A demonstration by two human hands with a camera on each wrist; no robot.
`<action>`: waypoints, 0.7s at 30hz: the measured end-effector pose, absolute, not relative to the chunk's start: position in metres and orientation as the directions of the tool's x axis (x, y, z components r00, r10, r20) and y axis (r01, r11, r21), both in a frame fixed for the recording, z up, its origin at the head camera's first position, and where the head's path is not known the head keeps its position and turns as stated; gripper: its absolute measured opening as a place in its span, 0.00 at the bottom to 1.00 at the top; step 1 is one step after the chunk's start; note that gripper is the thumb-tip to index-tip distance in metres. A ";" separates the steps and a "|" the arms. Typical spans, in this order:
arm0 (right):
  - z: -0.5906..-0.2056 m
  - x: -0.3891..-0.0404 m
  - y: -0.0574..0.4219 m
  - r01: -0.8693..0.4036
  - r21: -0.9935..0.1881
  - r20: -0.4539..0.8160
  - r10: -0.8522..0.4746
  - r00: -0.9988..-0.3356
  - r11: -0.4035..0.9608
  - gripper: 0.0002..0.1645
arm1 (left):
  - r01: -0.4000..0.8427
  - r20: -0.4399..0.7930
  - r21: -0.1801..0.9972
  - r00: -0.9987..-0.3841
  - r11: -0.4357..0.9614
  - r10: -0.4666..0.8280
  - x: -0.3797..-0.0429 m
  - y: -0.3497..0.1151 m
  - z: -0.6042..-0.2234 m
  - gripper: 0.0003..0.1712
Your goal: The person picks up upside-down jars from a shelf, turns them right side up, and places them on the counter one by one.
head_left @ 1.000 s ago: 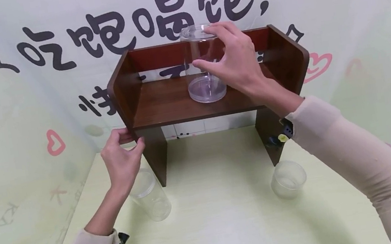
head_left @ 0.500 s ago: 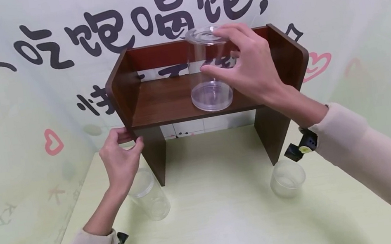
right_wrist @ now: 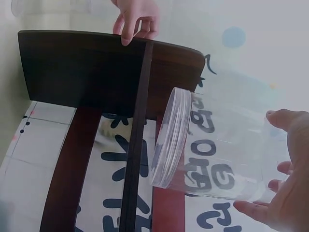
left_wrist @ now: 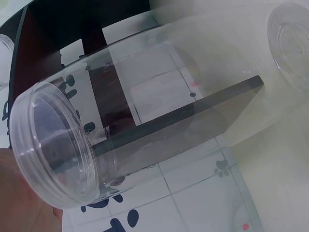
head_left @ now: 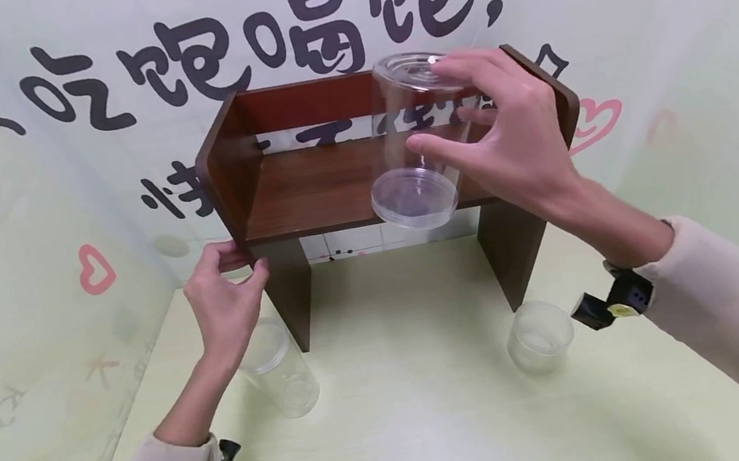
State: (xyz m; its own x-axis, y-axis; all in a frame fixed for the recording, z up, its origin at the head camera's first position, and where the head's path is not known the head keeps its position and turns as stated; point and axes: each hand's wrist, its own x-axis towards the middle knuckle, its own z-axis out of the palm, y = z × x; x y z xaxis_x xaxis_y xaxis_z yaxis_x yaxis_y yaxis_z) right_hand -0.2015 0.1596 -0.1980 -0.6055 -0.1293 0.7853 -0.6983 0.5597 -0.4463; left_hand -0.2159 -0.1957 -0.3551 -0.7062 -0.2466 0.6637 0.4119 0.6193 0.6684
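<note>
— Starting with the biggest piece, what is seen?

— A dark wooden shelf [head_left: 334, 180] is stood on the pale green bench [head_left: 425, 427], with a printed backdrop [head_left: 325, 16] hung close behind and at the sides. The shelf's left side panel is pinched at its front edge by the left hand [head_left: 223, 302], fingers curled round the wood.

— And the clear jar?

— The tall clear jar [head_left: 417, 141] is held by the right hand [head_left: 512, 135], thumb on one side of the wall and fingers over the lidded top. It is tilted, with its base just off the shelf board's front edge, above the bench.

— How is it judged to handle?

— It is judged light and stiff, a thin plastic, empty. The smooth wall is probably slippery, so a wide grasp round the upper wall, near the lid rim, is thought safest; a hard squeeze could flex it.

— What else is laid out?

— A second clear jar [head_left: 283, 372] is stood on the bench just below the left hand, beside the shelf's left leg. A short clear cup [head_left: 540, 336] is placed near the right leg, untouched.
</note>
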 end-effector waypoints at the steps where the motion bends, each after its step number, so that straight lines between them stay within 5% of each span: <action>1: -0.198 -0.199 0.161 -0.698 -0.456 0.783 -0.124 -0.609 0.552 0.41 | 0.414 0.664 0.669 -0.706 0.618 -0.246 -0.216 -0.196 -0.355 0.16; 21: -0.226 -0.153 0.185 -0.716 -0.561 0.767 -0.064 -0.638 0.415 0.40 | 0.416 0.649 0.701 -0.708 0.578 -0.278 -0.215 -0.194 -0.356 0.17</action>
State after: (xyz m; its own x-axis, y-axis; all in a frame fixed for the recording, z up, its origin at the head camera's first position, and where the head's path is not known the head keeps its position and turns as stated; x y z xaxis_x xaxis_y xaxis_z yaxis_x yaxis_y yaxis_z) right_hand -0.1528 0.1849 -0.2259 -0.6380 -0.0644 0.7673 -0.7165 0.4148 -0.5609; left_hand -0.2149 -0.1938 -0.3561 -0.7077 -0.2780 0.6495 0.4164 0.5784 0.7014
